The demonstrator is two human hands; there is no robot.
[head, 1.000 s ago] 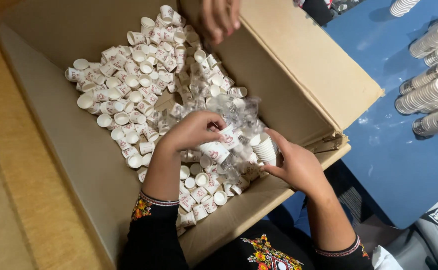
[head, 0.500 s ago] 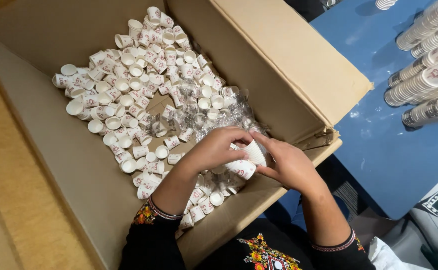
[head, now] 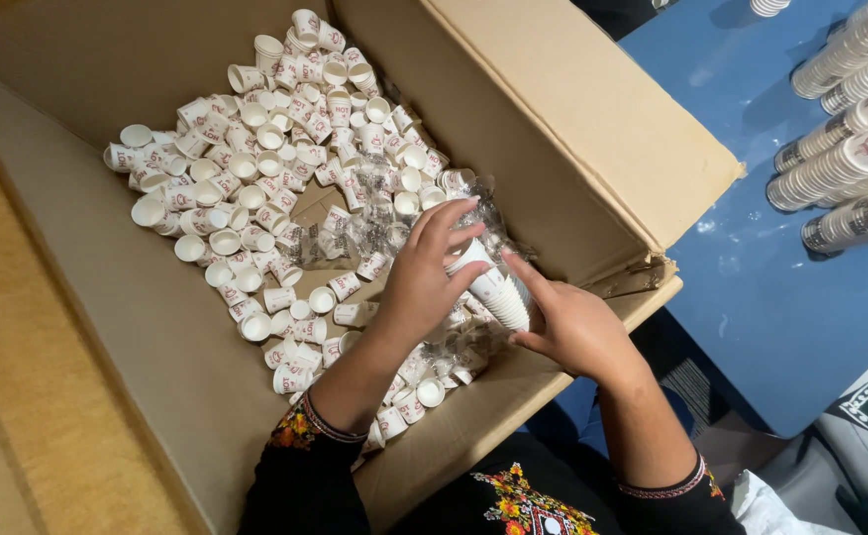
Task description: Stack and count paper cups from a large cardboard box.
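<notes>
Head view: a short stack of paper cups point(head: 498, 292) is gripped by left hand point(head: 424, 277) and right hand point(head: 572, 327) inside the cardboard box point(head: 553, 129)

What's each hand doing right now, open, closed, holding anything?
Left hand: closed on the top of a short stack of paper cups.
Right hand: fingers curled around the same stack from below.

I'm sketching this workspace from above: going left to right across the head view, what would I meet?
Tan floor → cardboard box → loose small paper cups → left hand → short stack of nested cups → right hand → blue table → long cup stacks lying on it.
</notes>
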